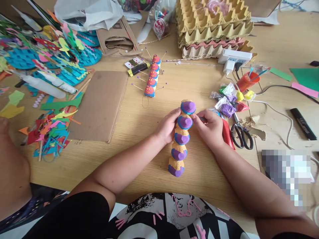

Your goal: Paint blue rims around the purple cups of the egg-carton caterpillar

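A strip of egg-carton cups (181, 136), painted yellow-orange with purple and blue clay on each cup, stands lengthwise in front of me. My left hand (170, 124) grips its left side near the far end, fingers closed. On the opposite side, my right hand (209, 125) is closed in a pinch, its fingertips at the blue clay edge between the two farthest cups. A thin blue bit shows by those fingers; what it is cannot be made out. Beyond lies a similar strip of cups (152, 78) with red and blue clay, drawn faces and purple-tipped sticks.
Scissors (241, 132), wrapped clay packets (228, 104) and an orange cup (248, 82) are to the right. Leftward are flat cardboard (99, 104), paper scraps (53, 132) and glue bottles (41, 84). Egg trays (214, 30) stack behind. Another person's arm (12, 166) rests at the left edge.
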{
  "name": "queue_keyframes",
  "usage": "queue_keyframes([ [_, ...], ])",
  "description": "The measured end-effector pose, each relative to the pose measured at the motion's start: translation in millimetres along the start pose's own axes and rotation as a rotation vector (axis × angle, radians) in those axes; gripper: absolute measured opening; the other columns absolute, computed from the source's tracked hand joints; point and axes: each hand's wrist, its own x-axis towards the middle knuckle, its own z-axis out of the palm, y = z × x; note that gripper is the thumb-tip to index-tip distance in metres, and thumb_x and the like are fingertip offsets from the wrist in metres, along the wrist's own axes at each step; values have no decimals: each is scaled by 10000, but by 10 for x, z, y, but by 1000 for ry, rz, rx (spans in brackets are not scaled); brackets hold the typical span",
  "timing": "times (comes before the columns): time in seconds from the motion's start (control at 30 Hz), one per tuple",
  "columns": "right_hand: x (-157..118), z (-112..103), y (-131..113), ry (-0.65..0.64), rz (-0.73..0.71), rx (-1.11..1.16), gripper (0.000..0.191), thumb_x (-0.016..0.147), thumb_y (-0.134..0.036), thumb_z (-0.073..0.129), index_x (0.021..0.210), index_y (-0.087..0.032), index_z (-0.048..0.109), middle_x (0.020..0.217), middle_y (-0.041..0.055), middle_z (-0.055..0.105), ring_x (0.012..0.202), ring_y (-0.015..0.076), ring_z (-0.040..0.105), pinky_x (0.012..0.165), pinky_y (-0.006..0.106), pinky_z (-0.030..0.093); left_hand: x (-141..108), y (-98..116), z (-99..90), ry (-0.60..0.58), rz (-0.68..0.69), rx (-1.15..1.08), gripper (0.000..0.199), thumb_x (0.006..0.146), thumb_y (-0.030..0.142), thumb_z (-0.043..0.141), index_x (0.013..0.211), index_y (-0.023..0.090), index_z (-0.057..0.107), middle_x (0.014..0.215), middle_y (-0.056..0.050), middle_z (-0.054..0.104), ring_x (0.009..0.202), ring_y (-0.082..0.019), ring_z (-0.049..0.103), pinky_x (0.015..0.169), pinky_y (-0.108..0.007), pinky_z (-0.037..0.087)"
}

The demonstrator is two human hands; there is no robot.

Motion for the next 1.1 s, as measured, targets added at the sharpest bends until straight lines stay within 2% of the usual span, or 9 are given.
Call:
queue_keyframes([
  [0.27, 3, 3, 2, 2, 5, 13, 555, 929, -710, 726, 679, -219, 656, 599, -6, 622, 564, 134, 521, 595, 327, 403, -24, 3, 22, -26, -3, -42, 235, 1007, 313, 708, 821, 186, 777, 706, 5, 734, 582, -119, 639, 581, -231, 496],
  [0.57, 6, 13, 29, -20, -23, -7, 536, 937, -695, 726, 692, -223, 662, 595, -6, 626, 559, 137, 526, 594, 328, 406, -41, 27, 53, 7, -30, -52, 203, 989, 314, 747, 821, 202, 761, 720, -9, 744, 573, -141, 658, 565, -235, 513],
  [0.7, -15, 31, 51, 3, -12, -4, 472, 945, -673, 731, 784, -231, 689, 655, -4, 668, 571, 140, 539, 605, 335, 422, -45, 38, 55, 5, -43, -65, 188, 1001, 300, 728, 842, 205, 760, 731, -8, 747, 581, -142, 667, 564, -230, 519],
  [0.83, -46, 20, 40, 39, -69, -19, 388, 974, -585, 737, 812, -242, 653, 657, -26, 634, 581, 136, 544, 646, 342, 440, -35, 50, 37, -1, -33, -97, 237, 1037, 284, 663, 828, 198, 735, 702, -6, 730, 566, -133, 654, 566, -222, 521],
  [0.97, -48, 0, 44, 70, -97, -55, 363, 982, -530, 737, 792, -247, 614, 651, -32, 602, 600, 145, 545, 665, 352, 443, -14, 84, 2, 24, -149, -142, 256, 1015, 374, 679, 803, 234, 701, 588, -9, 660, 488, -167, 598, 522, -280, 486],
  [1.1, -20, -4, 92, 93, -150, -115, 260, 1017, -450, 701, 851, -255, 659, 746, 0, 673, 719, 186, 607, 743, 380, 473, 2, 106, -38, 26, -265, -180, 234, 979, 474, 686, 877, 267, 728, 605, -46, 680, 540, -245, 662, 589, -367, 531],
])
